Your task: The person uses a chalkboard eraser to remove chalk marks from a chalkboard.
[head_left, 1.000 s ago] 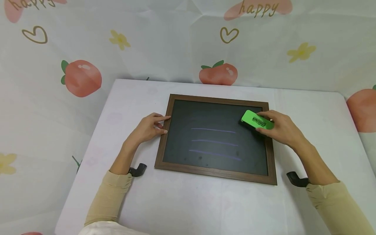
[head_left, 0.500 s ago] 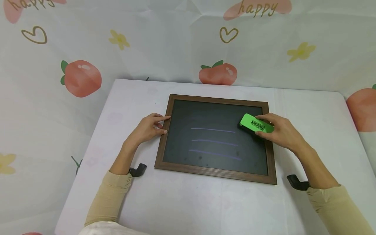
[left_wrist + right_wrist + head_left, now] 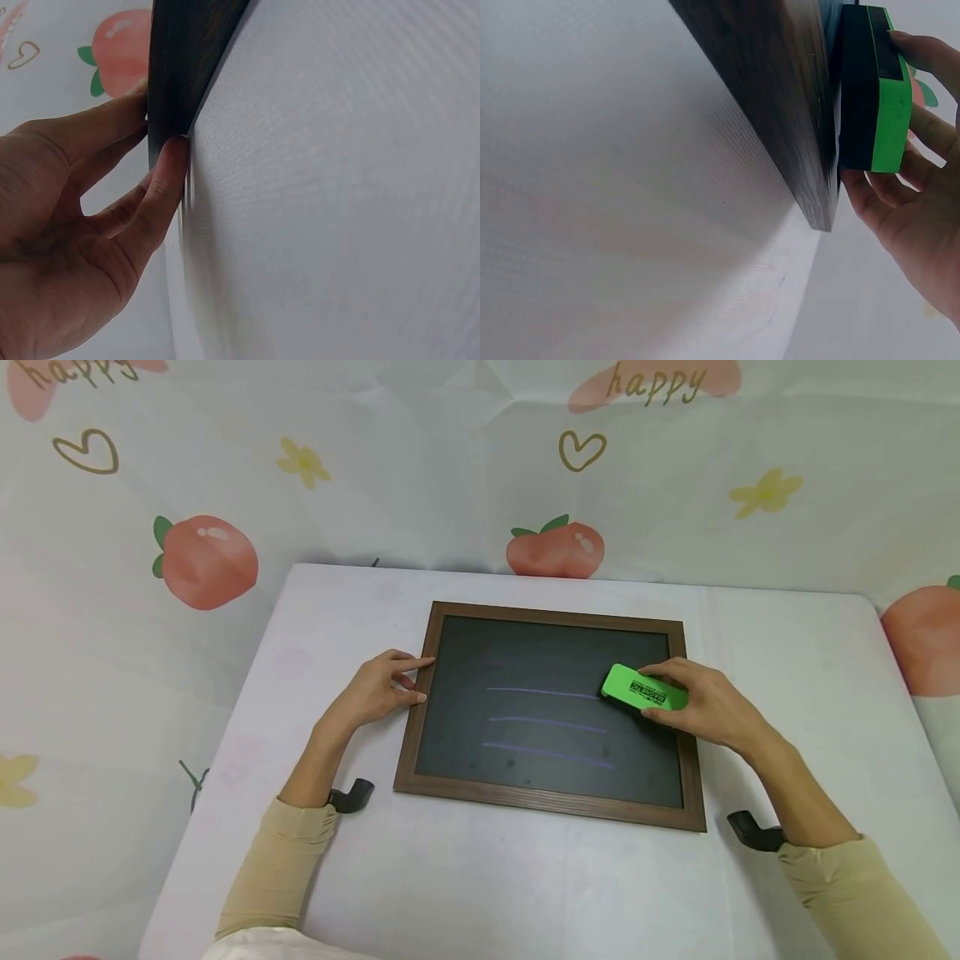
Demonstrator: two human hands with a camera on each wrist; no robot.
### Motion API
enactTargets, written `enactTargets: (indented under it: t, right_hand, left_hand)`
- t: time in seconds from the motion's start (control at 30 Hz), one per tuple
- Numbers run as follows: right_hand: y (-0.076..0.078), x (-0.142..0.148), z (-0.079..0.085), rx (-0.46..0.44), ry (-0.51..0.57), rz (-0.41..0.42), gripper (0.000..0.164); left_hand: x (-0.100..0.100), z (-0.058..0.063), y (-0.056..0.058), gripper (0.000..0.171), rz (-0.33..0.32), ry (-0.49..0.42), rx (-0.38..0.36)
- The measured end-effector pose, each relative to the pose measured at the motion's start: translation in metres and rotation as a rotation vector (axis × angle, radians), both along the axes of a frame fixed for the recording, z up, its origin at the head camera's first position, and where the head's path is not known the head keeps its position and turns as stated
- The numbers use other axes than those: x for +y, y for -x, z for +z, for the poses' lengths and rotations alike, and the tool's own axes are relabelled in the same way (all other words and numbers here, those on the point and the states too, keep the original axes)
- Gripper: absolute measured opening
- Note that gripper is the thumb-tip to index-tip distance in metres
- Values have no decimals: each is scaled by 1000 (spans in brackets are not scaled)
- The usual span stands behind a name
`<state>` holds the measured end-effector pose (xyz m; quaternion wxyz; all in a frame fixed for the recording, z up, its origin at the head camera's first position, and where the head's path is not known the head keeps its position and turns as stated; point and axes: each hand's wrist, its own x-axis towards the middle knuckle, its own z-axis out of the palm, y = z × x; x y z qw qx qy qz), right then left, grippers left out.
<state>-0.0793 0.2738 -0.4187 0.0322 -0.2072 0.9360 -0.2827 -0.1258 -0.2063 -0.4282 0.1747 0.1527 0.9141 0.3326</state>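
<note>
A small blackboard [image 3: 555,652] in a brown wooden frame [image 3: 540,800] lies on the table, with three purple lines [image 3: 547,724] across its middle. My right hand [image 3: 697,697] grips a green and black board eraser [image 3: 633,685] by its sides, thumb opposite the fingers. The eraser is over the board's right part, beside the right end of the top line. In the right wrist view, the dark underside of the eraser [image 3: 860,90] faces the board closely; contact is hard to tell. My left hand [image 3: 375,689] touches the frame's left edge with spread fingers, also seen beside the frame [image 3: 176,67] in the left wrist view.
The white table [image 3: 480,885] extends around the board. Behind it hangs a white backdrop [image 3: 420,485] printed with peaches, hearts and flowers. A black strap piece [image 3: 351,796] sticks out at the left wrist, and another [image 3: 753,832] at the right.
My right hand has moved the eraser toward the near side and slightly left, up to the right end of the top line. My left hand stays at the frame's edge.
</note>
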Motion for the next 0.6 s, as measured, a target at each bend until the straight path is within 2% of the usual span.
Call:
enactTargets:
  t: [0.6]
  right_hand:
    - [1,-4,-1,-1,15,11,52]
  left_hand:
    - [0,-1,1,64,10,-19,-6]
